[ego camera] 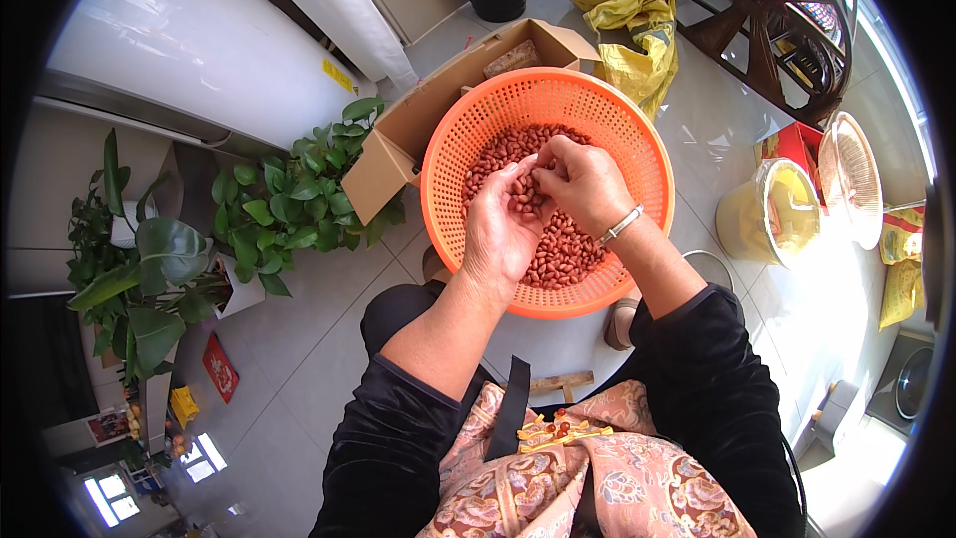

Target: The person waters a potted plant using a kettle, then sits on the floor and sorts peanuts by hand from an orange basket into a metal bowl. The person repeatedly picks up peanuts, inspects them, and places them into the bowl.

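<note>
An orange plastic basket [441, 164] with perforated walls stands before me, its bottom covered with red-skinned peanuts [564, 258]. Above them my left hand [504, 220] is cupped, palm up, around a small heap of peanuts [526, 198]. My right hand [586, 183], with a silver bracelet [620, 226] at its wrist, bends over that heap with thumb and forefinger pinched together. Whether a peanut sits between those fingertips is hidden. Both hands are inside the basket's rim as seen from above.
Behind the basket lies an open cardboard box [418, 116], beside a crumpled yellow sack [635, 37]. Leafy potted plants [291, 194] stand to the left. On the right are a lined bucket [769, 213], a round woven tray [850, 179] and a dark wooden chair [747, 22].
</note>
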`<state>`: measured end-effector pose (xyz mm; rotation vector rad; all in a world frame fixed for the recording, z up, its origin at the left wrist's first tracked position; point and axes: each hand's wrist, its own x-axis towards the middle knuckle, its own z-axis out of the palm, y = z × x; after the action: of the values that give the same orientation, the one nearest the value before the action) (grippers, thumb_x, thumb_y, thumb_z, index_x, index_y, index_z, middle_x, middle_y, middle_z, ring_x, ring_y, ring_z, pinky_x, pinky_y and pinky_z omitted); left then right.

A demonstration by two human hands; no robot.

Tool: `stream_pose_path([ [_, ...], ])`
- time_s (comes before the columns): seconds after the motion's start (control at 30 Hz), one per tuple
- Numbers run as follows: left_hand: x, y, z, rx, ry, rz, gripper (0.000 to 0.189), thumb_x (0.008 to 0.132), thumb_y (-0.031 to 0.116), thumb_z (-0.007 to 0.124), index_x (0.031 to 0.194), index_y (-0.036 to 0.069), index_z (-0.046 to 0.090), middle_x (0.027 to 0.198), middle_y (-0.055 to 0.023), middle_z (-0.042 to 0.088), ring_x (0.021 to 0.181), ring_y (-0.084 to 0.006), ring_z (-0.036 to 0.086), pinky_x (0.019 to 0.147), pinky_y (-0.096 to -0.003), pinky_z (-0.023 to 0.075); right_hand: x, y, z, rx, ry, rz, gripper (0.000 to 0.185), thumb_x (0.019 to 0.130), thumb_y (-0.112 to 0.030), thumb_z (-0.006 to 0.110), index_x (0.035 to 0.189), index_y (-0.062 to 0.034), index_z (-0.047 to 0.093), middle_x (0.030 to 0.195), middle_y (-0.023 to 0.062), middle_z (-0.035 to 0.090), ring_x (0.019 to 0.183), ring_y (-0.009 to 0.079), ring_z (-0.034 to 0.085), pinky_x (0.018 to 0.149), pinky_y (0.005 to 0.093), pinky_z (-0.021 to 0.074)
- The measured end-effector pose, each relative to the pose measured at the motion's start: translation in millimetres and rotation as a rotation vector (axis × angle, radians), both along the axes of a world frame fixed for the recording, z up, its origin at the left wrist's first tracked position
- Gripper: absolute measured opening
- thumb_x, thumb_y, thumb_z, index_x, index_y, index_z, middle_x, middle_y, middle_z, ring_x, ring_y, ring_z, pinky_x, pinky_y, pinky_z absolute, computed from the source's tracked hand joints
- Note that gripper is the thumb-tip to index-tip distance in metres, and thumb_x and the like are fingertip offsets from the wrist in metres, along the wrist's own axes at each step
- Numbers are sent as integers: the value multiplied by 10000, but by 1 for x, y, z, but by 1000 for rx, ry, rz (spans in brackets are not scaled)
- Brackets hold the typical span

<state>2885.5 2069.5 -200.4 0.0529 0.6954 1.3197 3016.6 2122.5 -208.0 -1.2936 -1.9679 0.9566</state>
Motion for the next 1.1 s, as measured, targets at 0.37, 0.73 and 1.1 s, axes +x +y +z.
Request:
stream_pose_path([
  [0.37, -4, 1, 1, 27, -38, 62, 332, 919, 198, 486, 1090, -75, 566, 1070, -202, 634, 1036, -283, 618, 1007, -432, 469, 22, 17, 18, -1159, 1345, 151, 178, 935, -243, 568, 863, -81, 554, 583, -55, 373, 430, 36, 314, 355, 173, 209],
  [0.73, -8, 1, 0, 8, -13, 112, 299, 912, 177, 508, 1075, -66, 570, 1026, -166, 628, 992, -251, 616, 934, -397, 511, 0, -7, 12, -263, 388, 156, 218, 885, -196, 624, 987, -2, 622, 696, 102, 651, 675, 189, 670, 660, 320, 521],
  [1.1, -8, 2, -2, 24, -39, 73, 267, 926, 184, 498, 1068, -27, 579, 998, -142, 648, 940, -211, 633, 912, -361, 515, 7, 0, 25, -836, 967, 44, 140, 920, -137, 559, 981, -15, 589, 684, -10, 532, 473, 43, 412, 398, 172, 284],
])
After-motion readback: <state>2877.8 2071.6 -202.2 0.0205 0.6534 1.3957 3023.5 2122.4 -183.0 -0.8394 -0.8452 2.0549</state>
